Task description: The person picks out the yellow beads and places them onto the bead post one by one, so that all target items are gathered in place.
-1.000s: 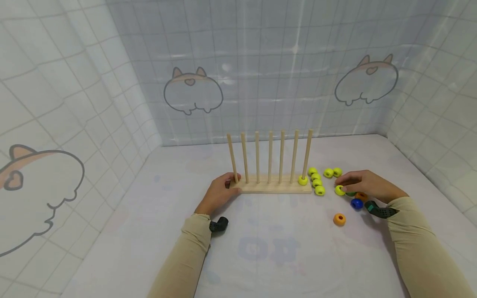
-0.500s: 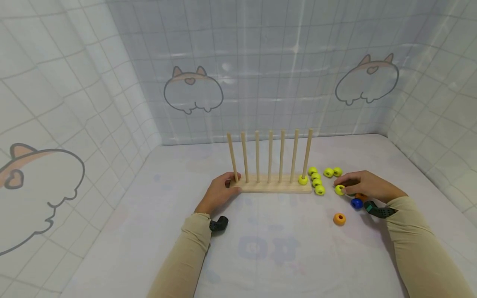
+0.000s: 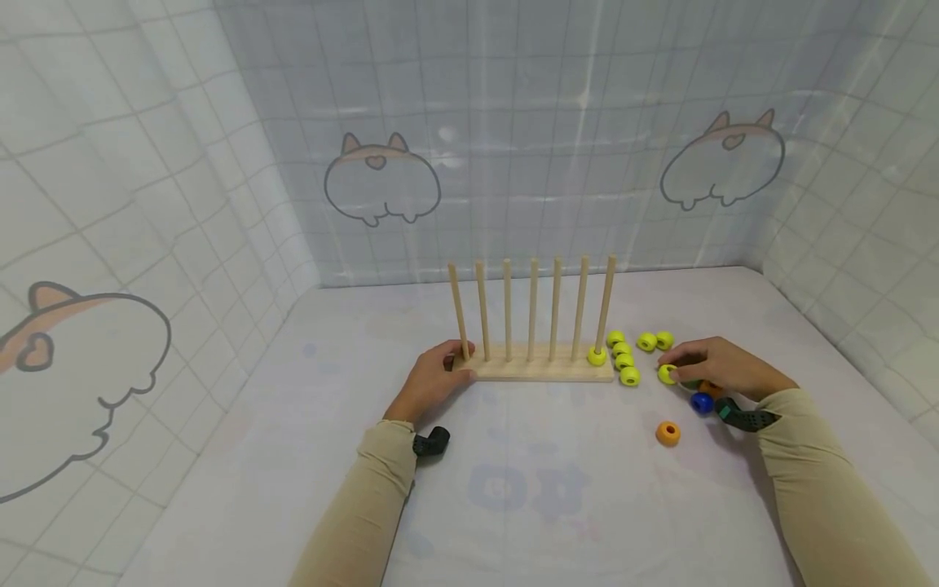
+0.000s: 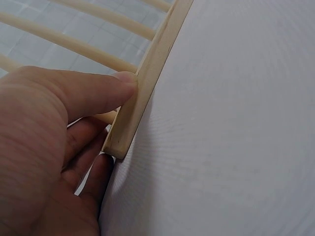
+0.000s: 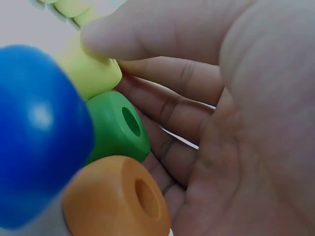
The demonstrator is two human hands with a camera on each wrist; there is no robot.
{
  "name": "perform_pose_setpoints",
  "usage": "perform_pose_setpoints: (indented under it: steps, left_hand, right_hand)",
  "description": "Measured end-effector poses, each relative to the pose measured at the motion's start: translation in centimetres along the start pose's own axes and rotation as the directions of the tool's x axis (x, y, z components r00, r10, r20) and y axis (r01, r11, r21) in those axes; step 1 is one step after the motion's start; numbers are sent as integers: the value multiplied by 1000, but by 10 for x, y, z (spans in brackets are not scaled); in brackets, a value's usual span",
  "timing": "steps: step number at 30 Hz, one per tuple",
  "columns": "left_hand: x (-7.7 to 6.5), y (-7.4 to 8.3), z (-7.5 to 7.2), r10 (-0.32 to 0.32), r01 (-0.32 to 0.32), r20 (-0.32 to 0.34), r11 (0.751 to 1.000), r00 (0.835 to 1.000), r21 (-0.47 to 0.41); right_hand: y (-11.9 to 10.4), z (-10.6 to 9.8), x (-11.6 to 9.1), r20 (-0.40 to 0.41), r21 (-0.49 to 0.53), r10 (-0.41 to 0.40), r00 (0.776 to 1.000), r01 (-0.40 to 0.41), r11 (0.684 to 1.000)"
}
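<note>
Head view: the left hand (image 3: 433, 379) grips the rack (image 3: 543, 377); the right hand (image 3: 722, 367) pinches a yellow bead (image 3: 666, 374) right of it. Beads look light, hard and slick, probably best pinched by their sides. Counted: seven pegs (image 3: 532, 310), eight yellow beads, two orange beads (image 3: 667, 434), one blue bead (image 3: 702, 403), one green bead (image 5: 106, 129).

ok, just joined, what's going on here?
A person's left hand grips the left end of a wooden seven-peg rack. One yellow bead sits on the rightmost peg; the other six pegs are bare. The right hand pinches another yellow bead, with green, orange and blue beads close by.
</note>
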State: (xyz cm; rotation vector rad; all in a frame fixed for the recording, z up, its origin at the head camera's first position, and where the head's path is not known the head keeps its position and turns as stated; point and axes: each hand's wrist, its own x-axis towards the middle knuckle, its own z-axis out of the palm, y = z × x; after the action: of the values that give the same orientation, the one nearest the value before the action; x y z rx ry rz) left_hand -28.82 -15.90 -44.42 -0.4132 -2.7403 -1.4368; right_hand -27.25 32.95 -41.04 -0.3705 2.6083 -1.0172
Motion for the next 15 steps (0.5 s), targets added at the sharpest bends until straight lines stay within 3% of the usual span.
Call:
perform_pose_setpoints:
  steps: [7,15]
  left_hand:
    - [0,-1,1,7,-7,-3,1000,1000,14]
    - [1,-1,1,3,-3,-2,1000,1000,13]
  right_hand:
    - [-2,-1,-1,-21,13,22,1000,-22,1000]
    - [-4,-1,-2,-48,-27,-12,999,10,1000]
